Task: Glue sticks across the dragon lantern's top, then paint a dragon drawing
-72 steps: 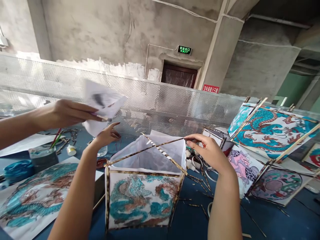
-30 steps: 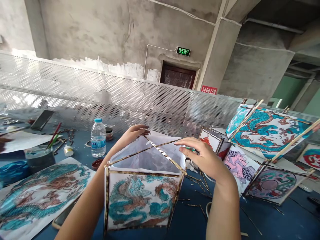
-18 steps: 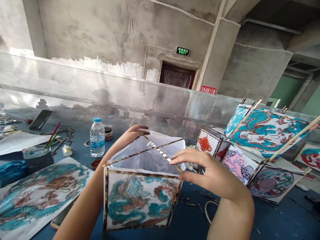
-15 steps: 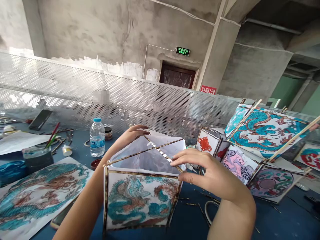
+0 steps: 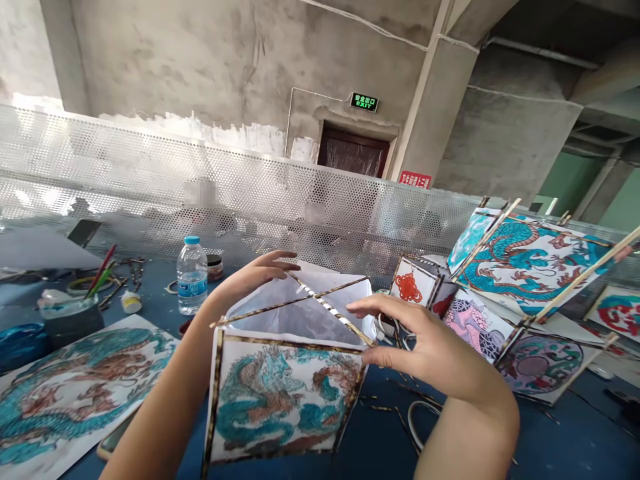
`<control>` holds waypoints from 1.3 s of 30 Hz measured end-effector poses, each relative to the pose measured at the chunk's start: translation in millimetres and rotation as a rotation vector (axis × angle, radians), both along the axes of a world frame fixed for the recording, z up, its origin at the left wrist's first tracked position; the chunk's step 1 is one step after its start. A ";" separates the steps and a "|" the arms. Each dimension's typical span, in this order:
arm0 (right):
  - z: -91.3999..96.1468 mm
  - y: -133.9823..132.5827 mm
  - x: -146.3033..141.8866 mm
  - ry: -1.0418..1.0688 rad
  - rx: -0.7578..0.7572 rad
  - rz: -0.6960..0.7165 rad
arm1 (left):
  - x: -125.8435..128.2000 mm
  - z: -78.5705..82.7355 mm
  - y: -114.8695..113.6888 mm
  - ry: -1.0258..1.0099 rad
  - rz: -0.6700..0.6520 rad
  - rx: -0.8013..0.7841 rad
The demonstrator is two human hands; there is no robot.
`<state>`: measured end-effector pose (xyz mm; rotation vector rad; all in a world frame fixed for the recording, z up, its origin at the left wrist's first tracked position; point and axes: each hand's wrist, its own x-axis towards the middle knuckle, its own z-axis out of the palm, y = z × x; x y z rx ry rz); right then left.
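Observation:
A box-shaped paper lantern (image 5: 283,397) with a dark mottled stick frame and a painted teal-and-brown dragon stands before me. Two sticks cross over its top. One crossing stick (image 5: 325,305) is partly wrapped in white and runs from the far left corner to the near right corner. My left hand (image 5: 263,270) reaches to the far corner, its fingers closed about the stick's end; their exact contact is partly hidden. At the near right corner, my right hand (image 5: 410,327) has its thumb against the frame, its fingers apart and raised beside the stick.
On the left lie a dragon painting (image 5: 85,393), a water bottle (image 5: 193,277), a cup with brushes (image 5: 73,320) and a glue bottle (image 5: 131,302). Other painted lanterns (image 5: 530,267) stand at right, near loose sticks (image 5: 380,408). A perforated metal screen (image 5: 250,200) runs behind.
My right fingers have lifted off the white-wrapped stick, while the thumb stays at the corner. The lantern has shifted slightly right. White paper at far left has risen, partly covering the phone.

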<state>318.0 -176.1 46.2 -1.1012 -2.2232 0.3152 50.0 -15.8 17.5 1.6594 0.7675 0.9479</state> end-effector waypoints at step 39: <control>-149.0 -57.1 -36.2 0.463 -0.091 -0.371 | -42.9 -19.2 -144.7 0.189 0.812 0.522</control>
